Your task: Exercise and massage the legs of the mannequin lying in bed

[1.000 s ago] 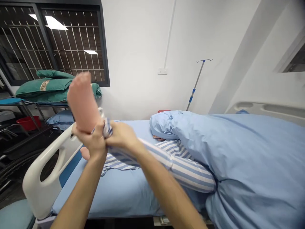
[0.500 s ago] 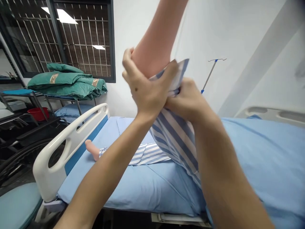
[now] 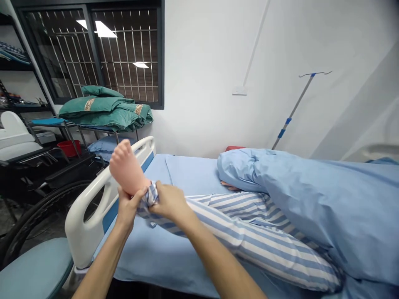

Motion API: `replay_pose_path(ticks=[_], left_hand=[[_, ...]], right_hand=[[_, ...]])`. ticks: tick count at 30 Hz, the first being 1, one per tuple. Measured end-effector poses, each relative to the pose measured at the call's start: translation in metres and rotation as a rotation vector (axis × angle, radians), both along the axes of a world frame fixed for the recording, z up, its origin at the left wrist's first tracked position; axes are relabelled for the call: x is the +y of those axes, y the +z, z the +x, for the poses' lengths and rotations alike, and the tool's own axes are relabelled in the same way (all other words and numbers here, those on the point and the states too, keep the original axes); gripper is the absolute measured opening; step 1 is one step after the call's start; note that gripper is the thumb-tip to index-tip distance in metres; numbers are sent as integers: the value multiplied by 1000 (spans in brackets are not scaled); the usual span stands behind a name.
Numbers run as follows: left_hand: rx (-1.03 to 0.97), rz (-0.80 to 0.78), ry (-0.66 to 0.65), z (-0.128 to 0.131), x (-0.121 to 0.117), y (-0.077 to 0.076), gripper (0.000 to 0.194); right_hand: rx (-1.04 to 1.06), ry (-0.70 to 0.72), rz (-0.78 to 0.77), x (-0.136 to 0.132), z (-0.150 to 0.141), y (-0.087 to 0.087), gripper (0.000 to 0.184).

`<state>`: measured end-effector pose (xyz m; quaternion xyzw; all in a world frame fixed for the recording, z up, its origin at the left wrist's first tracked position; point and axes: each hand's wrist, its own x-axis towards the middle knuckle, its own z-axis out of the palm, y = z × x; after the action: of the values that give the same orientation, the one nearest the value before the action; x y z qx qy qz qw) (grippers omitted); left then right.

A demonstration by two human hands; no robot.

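Note:
A smooth, pink manikin foot (image 3: pixel 125 169) points up and to the left, raised above the foot end of the bed. My left hand (image 3: pixel 126 211) is closed under its heel and ankle. Bunched at the ankle is the cuff of the blue-and-white striped trousers (image 3: pixel 249 234), which my right hand (image 3: pixel 170 202) grips. That trouser leg runs along the bed's near side. Behind it lies the other striped leg (image 3: pixel 240 204), its foot hidden from view. A blue quilt (image 3: pixel 299 182) covers the upper part of the manikin, and a small part of a hand (image 3: pixel 229 185) shows at its edge.
The white bed end board (image 3: pixel 85 211) stands just left of the foot. Beyond it are a wheelchair (image 3: pixel 52 182), a round stool (image 3: pixel 37 265) and folded green bedding (image 3: pixel 102 110). An IV pole (image 3: pixel 293 112) rises behind the bed.
The leg has come down from a steep raised position to nearly level, its foot now toward the end board. Both hands moved down and left with it; my view shifted.

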<state>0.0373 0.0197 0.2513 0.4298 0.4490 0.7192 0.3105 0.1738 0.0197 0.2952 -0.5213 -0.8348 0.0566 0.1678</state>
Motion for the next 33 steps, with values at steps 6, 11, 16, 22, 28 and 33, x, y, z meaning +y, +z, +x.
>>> replay_pose_path(ticks=[6, 11, 16, 22, 28, 33], left_hand=[[-130, -289, -59, -49, 8, -124, 68], [-126, -532, -142, -76, 1, -211, 69], [-86, -613, -199, -88, -3, -255, 73], [-12, -591, -228, -89, -4, -259, 71], [93, -596, -224, -87, -9, -248, 62], [181, -611, -236, -84, -4, -237, 53]], right_hand=[[-81, 21, -154, 18, -54, -90, 52], [-133, 41, -286, 28, -77, -167, 65], [-178, 34, -307, 30, -85, -215, 66], [-130, 60, -230, 27, -85, -223, 60], [-138, 66, -194, 27, -84, -223, 55], [-143, 67, -204, 30, -83, -222, 56]])
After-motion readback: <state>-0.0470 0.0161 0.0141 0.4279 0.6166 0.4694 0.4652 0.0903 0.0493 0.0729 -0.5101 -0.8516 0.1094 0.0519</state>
